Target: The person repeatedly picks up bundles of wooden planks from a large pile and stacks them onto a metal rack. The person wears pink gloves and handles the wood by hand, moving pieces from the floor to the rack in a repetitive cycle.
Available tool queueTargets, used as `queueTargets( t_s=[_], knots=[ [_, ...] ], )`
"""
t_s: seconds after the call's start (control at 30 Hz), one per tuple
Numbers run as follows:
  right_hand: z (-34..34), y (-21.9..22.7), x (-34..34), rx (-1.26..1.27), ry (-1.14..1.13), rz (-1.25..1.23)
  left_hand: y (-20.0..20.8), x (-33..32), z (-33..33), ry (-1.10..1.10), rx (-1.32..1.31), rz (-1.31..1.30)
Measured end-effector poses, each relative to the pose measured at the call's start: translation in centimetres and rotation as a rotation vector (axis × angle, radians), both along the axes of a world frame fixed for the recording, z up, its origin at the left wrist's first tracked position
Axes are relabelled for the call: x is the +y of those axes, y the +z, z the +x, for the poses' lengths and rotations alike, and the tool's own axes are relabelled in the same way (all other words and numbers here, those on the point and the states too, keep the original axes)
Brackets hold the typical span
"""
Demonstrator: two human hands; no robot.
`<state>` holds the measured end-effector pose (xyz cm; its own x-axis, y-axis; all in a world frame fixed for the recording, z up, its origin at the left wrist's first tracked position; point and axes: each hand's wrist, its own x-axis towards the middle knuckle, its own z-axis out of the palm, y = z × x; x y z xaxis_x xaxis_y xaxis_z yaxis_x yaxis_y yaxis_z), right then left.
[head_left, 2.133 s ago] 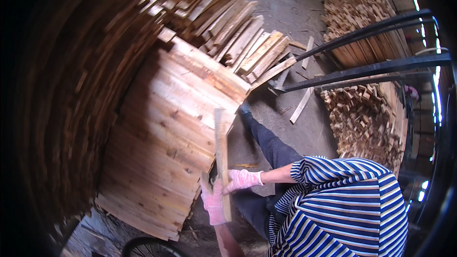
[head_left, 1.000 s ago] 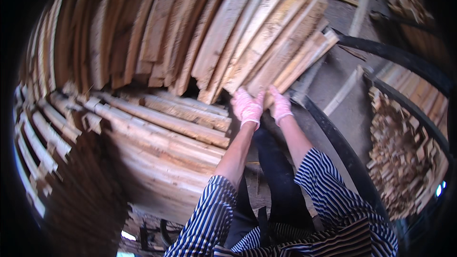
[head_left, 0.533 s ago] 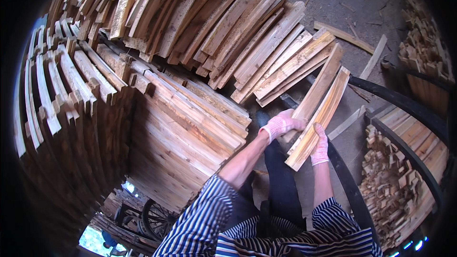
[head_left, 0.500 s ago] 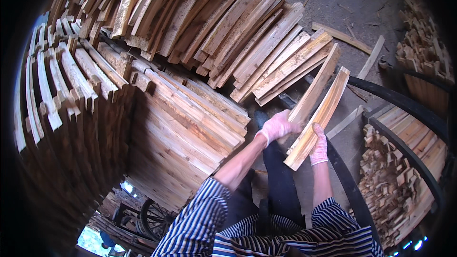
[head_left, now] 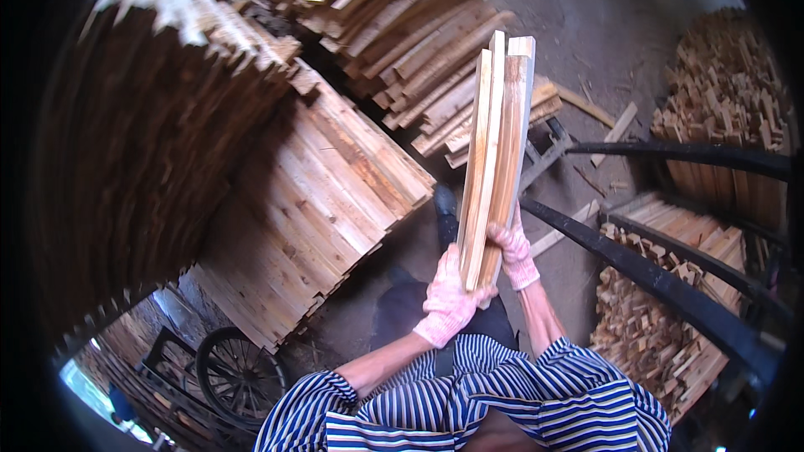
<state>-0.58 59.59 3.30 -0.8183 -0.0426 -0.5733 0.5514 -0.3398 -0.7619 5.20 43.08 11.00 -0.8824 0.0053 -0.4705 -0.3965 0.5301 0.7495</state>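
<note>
A bundle of several long wooden boards (head_left: pixel 507 134) stands on edge between my hands, pointing away from me. My left hand (head_left: pixel 450 300), in a pale pink knitted glove, is closed around the near left end of the bundle. On the other side, my right hand (head_left: pixel 513 249), gloved the same way, grips the right face a little farther up. The boards lie side by side, their far ends uneven. Some of the fingers are hidden behind the wood.
Left of me rises a tall block of stacked boards (head_left: pixel 314 201). A loose board pile (head_left: pixel 419 42) lies beyond it. Black metal bars (head_left: pixel 653 276) cross on the right, near more stacked wood (head_left: pixel 649 326). A spoked wheel (head_left: pixel 243 377) is at lower left; loose slats (head_left: pixel 615 134) lie on the floor.
The boards, held apart and slanting right before, are now pressed together and stand straighter. Both hands have shifted closer to me, the left near the bundle's end. My view has turned too.
</note>
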Motion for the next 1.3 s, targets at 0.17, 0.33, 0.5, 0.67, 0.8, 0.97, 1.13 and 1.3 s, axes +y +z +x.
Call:
queueTargets(
  t_s=[0.17, 0.33, 0.5, 0.67, 0.8, 0.97, 1.13, 1.3],
  knots=[
    [4.3, 7.7, -8.2, 0.206, 0.196, -0.019, 4.1, -7.7, -1.4, 0.611, 0.069, 0.794],
    [4.2, 12.8, -13.6, 0.540, 0.539, 0.019, 7.7, -12.1, 2.9, 0.812, 0.450, 0.703],
    [10.2, 20.9, -20.8, 0.448, 0.745, -0.177, 13.3, -19.0, 12.2, 0.898, 0.823, 0.607],
    [15.2, 23.8, -29.7, 0.794, 0.944, 0.059, 13.3, -34.0, 16.1, 0.714, 0.730, 1.417],
    [16.7, 27.4, -34.1, 0.809, 1.087, 0.274, 11.7, -35.9, 19.9, 0.927, 0.845, 1.484],
    [19.5, 33.2, -39.6, 1.166, 1.632, 0.737, 3.9, -39.3, 24.8, 1.279, 1.041, 1.405],
    [17.4, 31.4, -44.6, 1.022, 1.935, 0.603, 10.2, -40.4, 28.1, 1.592, 0.820, 1.418],
    [20.0, 25.6, -53.6, 0.885, 1.999, 0.125, 8.3, -42.8, 32.1, 1.716, 0.938, 1.456]
  ],
)
